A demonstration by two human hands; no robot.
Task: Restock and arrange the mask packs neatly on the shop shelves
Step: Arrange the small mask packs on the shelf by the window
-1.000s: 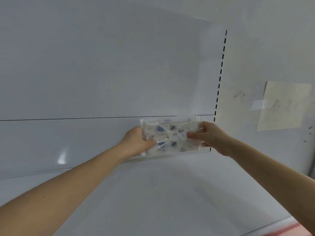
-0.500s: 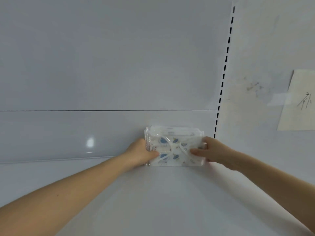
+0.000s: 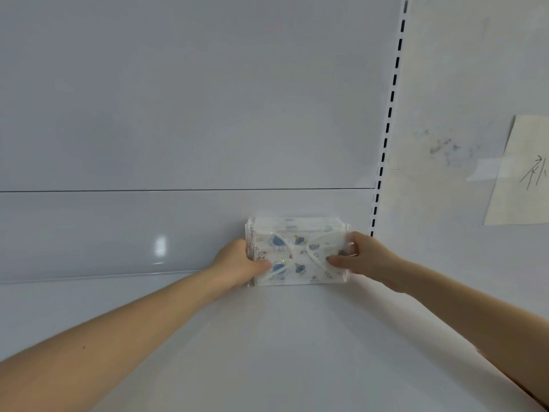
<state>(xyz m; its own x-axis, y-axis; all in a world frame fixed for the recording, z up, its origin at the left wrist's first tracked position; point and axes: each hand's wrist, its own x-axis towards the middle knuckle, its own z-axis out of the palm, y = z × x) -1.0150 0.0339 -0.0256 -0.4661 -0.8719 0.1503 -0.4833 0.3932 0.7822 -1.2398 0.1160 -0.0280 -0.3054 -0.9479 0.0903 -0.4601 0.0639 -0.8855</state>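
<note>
One stack of mask packs [image 3: 300, 254] was there, the packs in it too tightly layered to count singly. There were two hands, one left hand [image 3: 234, 263] and one right hand [image 3: 367, 257]. There was one shelf [image 3: 267, 337], one slotted upright [image 3: 389, 114], one paper note [image 3: 523, 179], and one strip of tape [image 3: 484, 173] on that note.

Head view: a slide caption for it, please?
Left hand and right hand grip a stack of clear patterned mask packs upright on a white shelf.
</note>
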